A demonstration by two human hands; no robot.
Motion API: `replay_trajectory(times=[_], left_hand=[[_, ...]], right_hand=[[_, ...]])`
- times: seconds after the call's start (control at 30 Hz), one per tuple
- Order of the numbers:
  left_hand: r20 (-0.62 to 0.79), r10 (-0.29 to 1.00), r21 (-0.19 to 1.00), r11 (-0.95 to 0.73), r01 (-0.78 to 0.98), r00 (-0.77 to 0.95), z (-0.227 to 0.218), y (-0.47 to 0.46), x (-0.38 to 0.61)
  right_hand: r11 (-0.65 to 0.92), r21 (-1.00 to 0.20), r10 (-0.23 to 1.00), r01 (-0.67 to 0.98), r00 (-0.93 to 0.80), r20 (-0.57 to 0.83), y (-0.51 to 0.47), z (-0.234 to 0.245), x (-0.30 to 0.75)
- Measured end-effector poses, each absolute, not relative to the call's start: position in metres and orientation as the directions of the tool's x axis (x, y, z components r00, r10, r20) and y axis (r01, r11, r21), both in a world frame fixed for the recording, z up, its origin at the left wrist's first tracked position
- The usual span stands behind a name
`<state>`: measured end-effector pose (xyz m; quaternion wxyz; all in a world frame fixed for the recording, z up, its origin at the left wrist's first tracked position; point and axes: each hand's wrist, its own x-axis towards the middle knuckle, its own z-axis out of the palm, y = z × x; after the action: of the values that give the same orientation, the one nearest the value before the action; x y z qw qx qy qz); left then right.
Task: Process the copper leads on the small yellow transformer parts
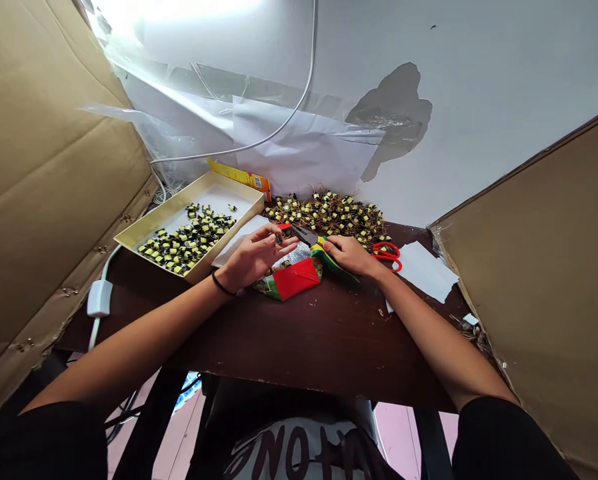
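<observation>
In my right hand (351,255) is a pair of pliers (305,235) with green and yellow handles, the fingers wrapped round them and the jaws pointing left. My left hand (253,257) pinches a small dark coil (279,238) between thumb and fingers, close to the plier tips; the fingers partly hide it. Below both hands lies an opened red and green packet (299,279) with a silvery inside and a few small pieces on it. Behind them is a heap of yellow-and-black coils (329,212) with thin copper-coloured wires.
A shallow cardboard box (199,272) at left holds many yellow-and-black coils. Red-handled scissors (387,255) lie right of my right hand, by white paper (426,270). A white cable with a switch (99,298) runs down the left. Cardboard panels (543,267) flank the dark table (279,340).
</observation>
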<state>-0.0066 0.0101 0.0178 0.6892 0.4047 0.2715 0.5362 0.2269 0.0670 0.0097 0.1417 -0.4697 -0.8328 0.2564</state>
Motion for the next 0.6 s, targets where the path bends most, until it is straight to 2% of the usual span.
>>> replay_trajectory(times=[0.17, 0.33, 0.43, 0.6], left_hand=[[0.054, 0.963, 0.891, 0.073, -0.448, 0.264, 0.018, 0.009, -0.006], [-0.027, 0.992, 0.953, 0.063, -0.297, 0.122, 0.018, 0.013, -0.009], [0.0, 0.999, 0.971, 0.01, -0.237, 0.044, 0.016, 0.015, -0.01], [-0.016, 0.999, 0.981, 0.024, -0.192, 0.046, 0.012, 0.018, -0.01]], right_hand=[[0.419, -0.557, 0.835, 0.717, -0.545, -0.073, 0.066, 0.021, 0.234], [0.516, -0.49, 0.801, 0.703, -0.599, -0.016, 0.066, 0.042, 0.248], [0.573, -0.388, 0.775, 0.722, -0.631, -0.029, 0.062, 0.052, 0.249], [0.589, -0.15, 0.795, 0.794, -0.603, -0.069, 0.045, 0.061, 0.237]])
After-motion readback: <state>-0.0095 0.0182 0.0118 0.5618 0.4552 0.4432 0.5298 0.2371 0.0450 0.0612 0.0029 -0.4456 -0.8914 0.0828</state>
